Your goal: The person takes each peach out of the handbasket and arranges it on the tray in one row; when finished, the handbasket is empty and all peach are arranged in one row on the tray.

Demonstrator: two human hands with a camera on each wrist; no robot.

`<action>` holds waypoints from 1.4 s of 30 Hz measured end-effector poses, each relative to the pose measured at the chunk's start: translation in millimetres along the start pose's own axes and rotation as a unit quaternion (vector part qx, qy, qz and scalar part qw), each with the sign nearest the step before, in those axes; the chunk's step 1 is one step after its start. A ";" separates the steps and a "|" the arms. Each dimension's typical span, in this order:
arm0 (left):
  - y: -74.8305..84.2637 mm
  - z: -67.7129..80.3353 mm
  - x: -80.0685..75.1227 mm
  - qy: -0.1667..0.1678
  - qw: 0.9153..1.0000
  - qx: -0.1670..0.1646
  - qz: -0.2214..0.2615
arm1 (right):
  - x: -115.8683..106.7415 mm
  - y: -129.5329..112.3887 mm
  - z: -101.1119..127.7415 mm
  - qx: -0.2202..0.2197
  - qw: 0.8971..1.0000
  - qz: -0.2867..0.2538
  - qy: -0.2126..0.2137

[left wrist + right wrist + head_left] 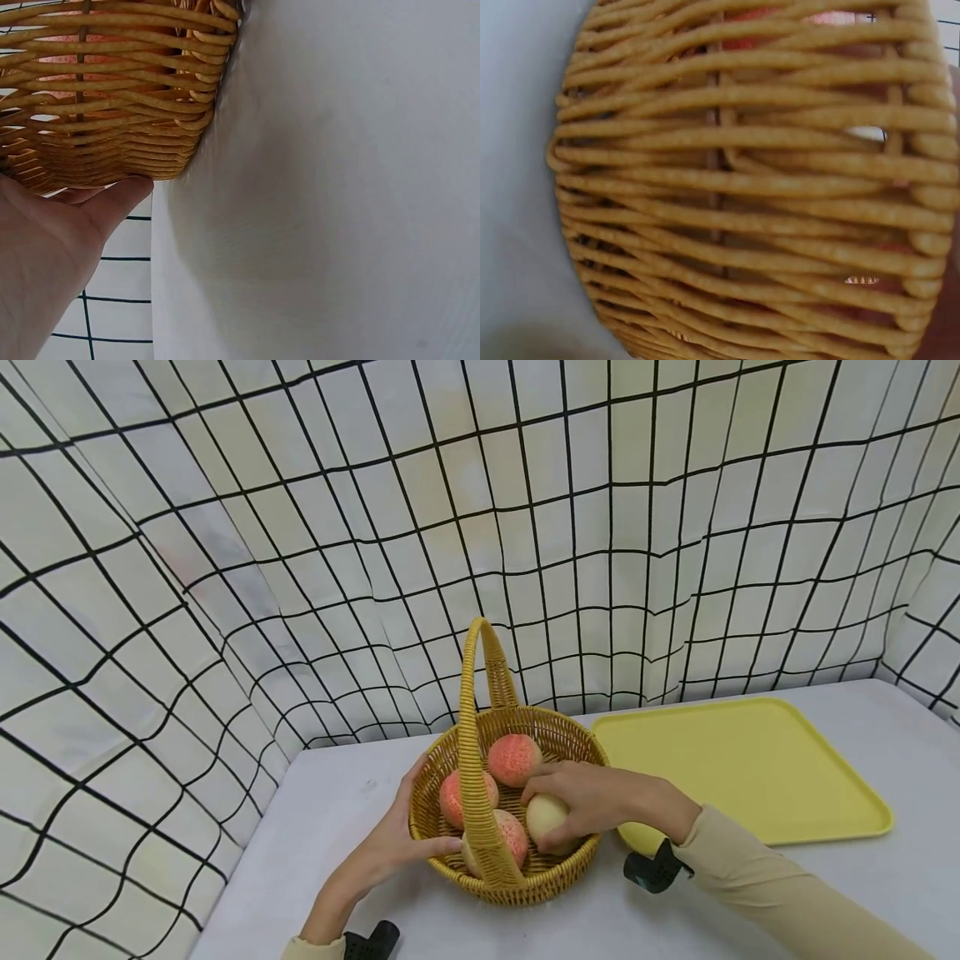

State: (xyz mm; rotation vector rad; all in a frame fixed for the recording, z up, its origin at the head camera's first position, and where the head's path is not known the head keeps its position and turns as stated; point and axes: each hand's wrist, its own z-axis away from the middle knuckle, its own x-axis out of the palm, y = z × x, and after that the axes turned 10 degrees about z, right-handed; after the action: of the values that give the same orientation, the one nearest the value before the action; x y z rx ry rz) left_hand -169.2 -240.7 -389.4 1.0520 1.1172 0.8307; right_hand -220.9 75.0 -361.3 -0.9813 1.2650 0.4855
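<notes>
A round wicker basket (551, 885) with a tall arched handle stands on the white table, holding several peaches. Toward the back lies a pink peach (513, 760); another pink one (448, 799) sits at the left, partly behind the handle. A pink-and-cream peach (512, 837) shows at the front, crossed by the handle. My right hand (592, 793) reaches over the right rim and grips a pale cream peach (546, 820). With fingers and thumb spread round its left side, my left hand (386, 843) holds the basket. Woven wall (780, 180) hides my right fingers in the right wrist view.
A yellow tray (742, 768) lies flat to the right of the basket, its near left part under my right forearm. White cloth with a black net (570, 527) rises behind the table (330, 802) and along its left side.
</notes>
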 end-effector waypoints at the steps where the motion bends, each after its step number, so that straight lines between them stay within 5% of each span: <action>1: -0.1 -0.3 0.2 0.001 1.000 -0.001 -0.003 | 0.2 0.2 0.2 -0.003 1.000 0.000 0.004; 8: -1.6 -2.5 2.3 -0.001 1.000 -0.002 0.003 | 0.0 4.1 6.1 -0.015 0.998 -0.010 0.056; 12: -2.6 -2.5 2.5 -0.003 1.000 0.000 0.015 | -5.4 5.0 16.8 -0.003 0.992 -0.024 0.120; 20: -2.4 -3.1 1.0 0.001 1.000 0.000 0.009 | -31.5 17.2 47.3 0.001 0.946 -0.051 0.320; 25: -1.8 -2.0 -0.8 0.001 1.000 -0.001 0.016 | -40.4 35.9 67.4 0.035 0.921 -0.045 0.387; 30: -0.8 -1.3 -2.4 0.005 1.000 -0.003 0.010 | -31.3 58.1 77.6 0.075 0.915 -0.048 0.393; 42: -1.8 -2.2 -0.1 0.000 1.000 0.001 0.011 | 11.4 86.0 70.9 0.107 0.939 -0.027 0.326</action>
State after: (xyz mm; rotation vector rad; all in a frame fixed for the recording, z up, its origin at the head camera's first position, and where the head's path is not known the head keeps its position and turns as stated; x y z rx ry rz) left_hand -171.3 -240.9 -391.3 1.0680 1.1085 0.8460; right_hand -244.5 176.6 -402.1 -1.0222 1.8320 -0.0434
